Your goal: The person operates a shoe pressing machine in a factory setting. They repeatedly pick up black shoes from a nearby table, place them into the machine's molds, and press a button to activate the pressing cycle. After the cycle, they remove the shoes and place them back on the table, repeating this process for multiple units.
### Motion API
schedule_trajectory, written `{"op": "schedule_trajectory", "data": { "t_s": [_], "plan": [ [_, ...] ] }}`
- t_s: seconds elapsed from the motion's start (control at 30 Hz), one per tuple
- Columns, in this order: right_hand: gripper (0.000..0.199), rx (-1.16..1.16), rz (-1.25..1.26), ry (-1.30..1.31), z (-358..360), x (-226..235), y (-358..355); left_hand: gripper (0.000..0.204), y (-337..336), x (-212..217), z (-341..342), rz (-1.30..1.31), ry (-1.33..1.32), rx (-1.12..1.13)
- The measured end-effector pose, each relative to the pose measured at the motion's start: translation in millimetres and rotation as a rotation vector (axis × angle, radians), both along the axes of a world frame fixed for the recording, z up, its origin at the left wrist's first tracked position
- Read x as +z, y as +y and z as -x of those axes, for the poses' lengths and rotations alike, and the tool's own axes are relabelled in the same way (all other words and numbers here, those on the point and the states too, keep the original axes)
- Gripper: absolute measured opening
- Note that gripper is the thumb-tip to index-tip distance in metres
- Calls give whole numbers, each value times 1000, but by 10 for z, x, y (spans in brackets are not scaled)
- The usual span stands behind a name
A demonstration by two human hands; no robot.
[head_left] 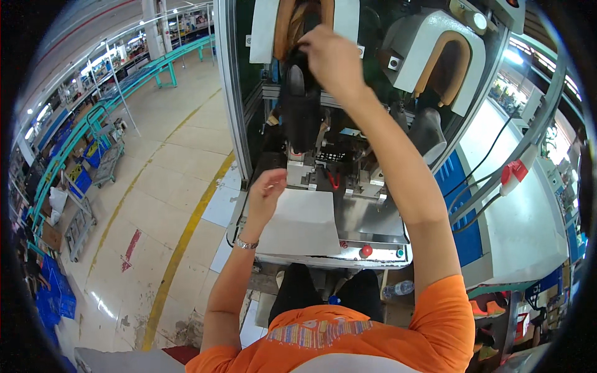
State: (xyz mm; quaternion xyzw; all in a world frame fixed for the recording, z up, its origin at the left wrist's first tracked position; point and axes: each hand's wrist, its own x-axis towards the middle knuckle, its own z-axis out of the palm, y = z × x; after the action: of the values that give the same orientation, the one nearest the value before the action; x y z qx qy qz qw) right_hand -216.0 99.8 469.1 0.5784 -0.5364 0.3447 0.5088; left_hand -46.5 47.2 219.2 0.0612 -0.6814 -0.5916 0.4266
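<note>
A black shoe upper (301, 118) hangs over the left station of a machine, in front of a U-shaped brown pad (287, 28). My right hand (336, 62) reaches up to its top, with the fingers closed at its upper edge; the fingertips are partly hidden against the dark material. Lower down, my left hand (267, 191) is held above the white sheet (305, 217), its fingers loosely bent and apart, with nothing seen in them. At the right station a dark, shiny foot-shaped form (426, 133) stands uncovered under a second U-shaped brown pad (449, 53).
Along the machine's front edge sit a red button (366, 250) and a green button (400, 253). Red-handled pliers (334, 179) lie between the stations. A red plug connector (513, 174) hangs at the right. Trolleys (109, 155) stand on the floor to the left.
</note>
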Motion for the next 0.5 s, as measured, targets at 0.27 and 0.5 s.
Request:
{"op": "schedule_trajectory", "data": {
  "t_s": [0.27, 0.5],
  "plan": [
    [11, 272, 108, -459, -225, 34, 1211, 43, 168, 641, -221, -443, 166, -403],
    [12, 68, 32, -851, -132, -817, 2468, 35, 1338, 558, 189, -656, 59, -951]
  ]
}}
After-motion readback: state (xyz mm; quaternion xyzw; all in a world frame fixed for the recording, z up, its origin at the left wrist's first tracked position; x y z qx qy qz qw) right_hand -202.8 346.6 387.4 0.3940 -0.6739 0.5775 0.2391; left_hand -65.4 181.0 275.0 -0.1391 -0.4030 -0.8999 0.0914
